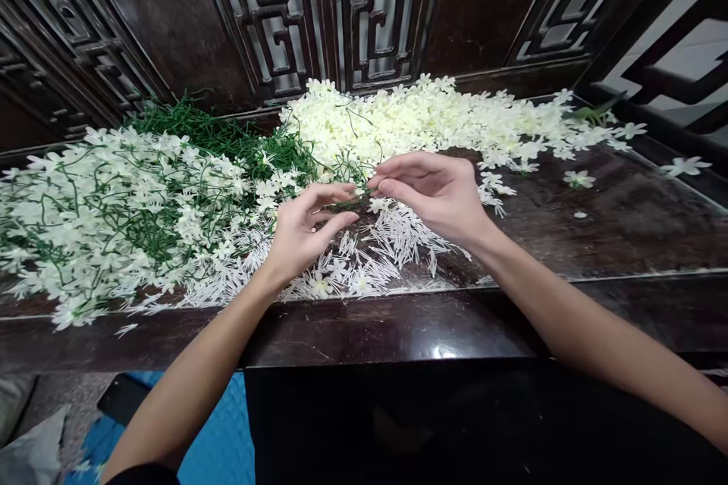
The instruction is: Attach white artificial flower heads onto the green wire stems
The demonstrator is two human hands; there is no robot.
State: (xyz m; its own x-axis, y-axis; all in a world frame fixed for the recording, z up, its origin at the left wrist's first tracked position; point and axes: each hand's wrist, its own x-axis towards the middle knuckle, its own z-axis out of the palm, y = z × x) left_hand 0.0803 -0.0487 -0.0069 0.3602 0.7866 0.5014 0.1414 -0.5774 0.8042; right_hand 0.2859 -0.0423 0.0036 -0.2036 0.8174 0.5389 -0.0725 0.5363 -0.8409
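Note:
My right hand (440, 193) is closed in a pinch, thumb against fingertips, at one end of a thin green plastic stem (364, 195). Facing it, my left hand (307, 231) has its thumb and fingers apart, with the stem's other end near its fingertips. Whether the left fingers touch the stem is hard to see. Below and between both hands lie many small white slivers (398, 235). Beyond them is a heap of loose cream-white artificial blossoms (392, 117). To the left spreads a pile of white artificial flowers on green stems (114, 204).
Bare green stems (193, 129) are bunched at the back left. A carved dark wooden panel (472, 7) rises behind the dark wooden bench (637, 227). A few single blossoms (578, 179) lie at right. On the floor, a black phone (122, 399) rests by a blue mat (219, 439).

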